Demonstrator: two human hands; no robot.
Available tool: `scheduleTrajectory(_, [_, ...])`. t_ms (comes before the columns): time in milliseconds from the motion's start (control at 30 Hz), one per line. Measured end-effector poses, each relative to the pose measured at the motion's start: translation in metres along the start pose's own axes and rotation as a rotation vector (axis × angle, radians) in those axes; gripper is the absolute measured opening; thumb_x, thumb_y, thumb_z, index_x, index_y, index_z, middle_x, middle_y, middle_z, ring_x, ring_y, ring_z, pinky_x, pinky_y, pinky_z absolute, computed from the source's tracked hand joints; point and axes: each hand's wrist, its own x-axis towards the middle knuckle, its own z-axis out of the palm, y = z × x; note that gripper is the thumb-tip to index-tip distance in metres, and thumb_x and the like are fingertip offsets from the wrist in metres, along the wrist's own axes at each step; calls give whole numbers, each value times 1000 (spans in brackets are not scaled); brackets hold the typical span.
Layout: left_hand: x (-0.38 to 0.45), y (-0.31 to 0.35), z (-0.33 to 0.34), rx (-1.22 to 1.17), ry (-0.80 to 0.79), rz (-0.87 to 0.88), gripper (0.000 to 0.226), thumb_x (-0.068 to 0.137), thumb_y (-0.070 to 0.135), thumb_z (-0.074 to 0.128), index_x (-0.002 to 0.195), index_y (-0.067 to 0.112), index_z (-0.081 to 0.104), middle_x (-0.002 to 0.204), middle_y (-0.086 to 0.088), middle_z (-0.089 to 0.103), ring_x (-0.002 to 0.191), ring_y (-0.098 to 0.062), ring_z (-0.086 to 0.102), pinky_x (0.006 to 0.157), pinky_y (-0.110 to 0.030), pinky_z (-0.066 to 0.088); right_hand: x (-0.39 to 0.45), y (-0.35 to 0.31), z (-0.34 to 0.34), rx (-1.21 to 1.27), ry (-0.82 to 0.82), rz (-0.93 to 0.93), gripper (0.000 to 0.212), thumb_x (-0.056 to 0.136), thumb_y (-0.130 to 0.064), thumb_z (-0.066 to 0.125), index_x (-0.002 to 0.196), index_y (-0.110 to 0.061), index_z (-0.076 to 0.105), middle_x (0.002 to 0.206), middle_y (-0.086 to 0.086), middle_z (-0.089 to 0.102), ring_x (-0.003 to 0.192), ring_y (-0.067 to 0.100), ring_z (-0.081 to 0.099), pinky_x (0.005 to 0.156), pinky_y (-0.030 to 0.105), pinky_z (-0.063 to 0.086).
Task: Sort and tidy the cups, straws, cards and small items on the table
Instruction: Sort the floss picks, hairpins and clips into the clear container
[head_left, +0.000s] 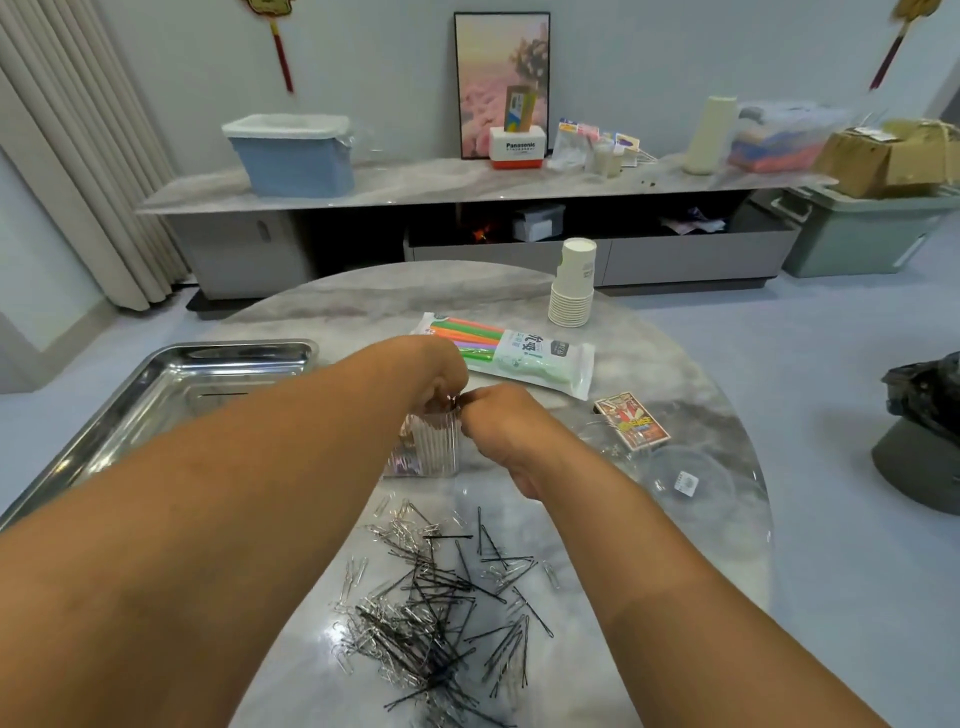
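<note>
Directly under both hands stands the clear cup.

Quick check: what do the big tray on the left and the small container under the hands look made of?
Large rectangular tray: looks like polished metal, probably stainless steel, given its mirror-like reflections. Small ribbed clear container: seems transparent plastic, as the contents show through; both hands hide its rim.

- Paper cups: white stack, upright, far right.
- Straw pack: coloured, lying flat, centre.
- Card deck: flat, right.
- Hairpins and paperclips: mixed heap, near.
</note>
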Motion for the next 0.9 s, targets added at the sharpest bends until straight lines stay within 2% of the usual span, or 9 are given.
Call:
scheduleTrajectory(67, [-2,-3,-2,6,-5,29,16,98,-2,48,106,0,62,119,-23,68,108,-30,70,95,-37,56,5,4,-1,18,-3,0,27,90,0,44,103,1,67,84,10,47,75,22,37,68,39,30])
scheduleTrajectory(200, [-7,-10,-3,-9,-7,85,21,96,-2,39,108,-1,56,84,-16,56,60,-18,49,52,-26,46,13,18,-5,-238,-14,-65,25,90,0,55,109,2,71,105,24,71,89,26,63,78,35,51])
scheduleTrajectory(267, [-17,-12,-3,31,-5,154,18,98,1,39,103,0,56,89,-18,57,69,-23,52,62,-31,49,12,26,-6,-589,-29,-70,19,90,-1,61,108,0,70,104,19,71,94,30,70,83,37,59])
scheduleTrajectory(333, [-28,-21,-2,126,131,316,25,99,6,44,117,3,61,107,-17,63,87,-26,59,78,-35,51,7,33,-2,-858,-97,-51,8,92,-11,69,93,-3,65,91,11,67,90,28,68,73,32,57])
scheduleTrajectory(400, [-44,-38,3,119,368,521,28,99,13,51,125,16,61,111,-3,65,94,-21,62,79,-30,47,3,37,2,-973,-148,-12,34,90,-24,76,72,-8,52,71,5,56,80,27,61,67,30,51])
scheduleTrajectory(467, [-64,-66,12,18,474,644,15,95,15,59,108,25,61,95,8,63,83,-12,60,72,-28,46,-1,42,8,-979,-159,7,41,83,-32,83,68,-10,52,65,3,56,75,26,62,73,30,54])
scheduleTrajectory(567, [-76,-113,29,88,274,543,14,90,18,71,92,28,61,87,10,63,79,-11,61,66,-24,46,-8,46,15,-1039,-162,-11,45,73,-38,90,80,-12,54,74,1,58,83,27,65,85,38,58])
scheduleTrajectory(667, [-77,-154,43,255,82,385,30,83,26,82,106,25,62,97,9,61,89,-14,62,69,-26,46,-13,47,21,-1100,-207,-47,45,71,-38,90,79,-12,55,77,1,57,84,28,66,82,36,58])
scheduleTrajectory(900, [-74,-185,63,315,44,371,64,72,39,90,126,24,60,119,2,56,109,-20,60,92,-38,52,-21,59,32,-1029,-254,-152,20,83,-21,79,83,-9,62,82,8,61,77,28,58,68,32,50])
